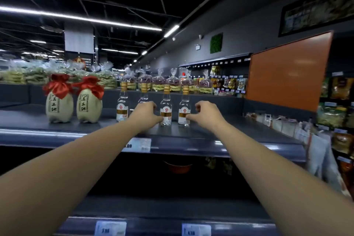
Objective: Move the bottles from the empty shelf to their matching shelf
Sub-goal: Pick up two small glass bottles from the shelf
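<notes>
Clear glass bottles, four in a row w/ gold caps, stand near front edge of dark shelf. Left hand cups 2nd bottle, thumb touching 3rd. Right hand half-curled, fingertips at 4th; grip unclear. Shelf bare to right.

One head-worn wide view, facing forward and slightly down, close on the shelf at arm's reach.

An orange panel stands at right, bagged snacks line the far ledge, price tags front the shelf edge, and strip lights cross the ceiling.
</notes>
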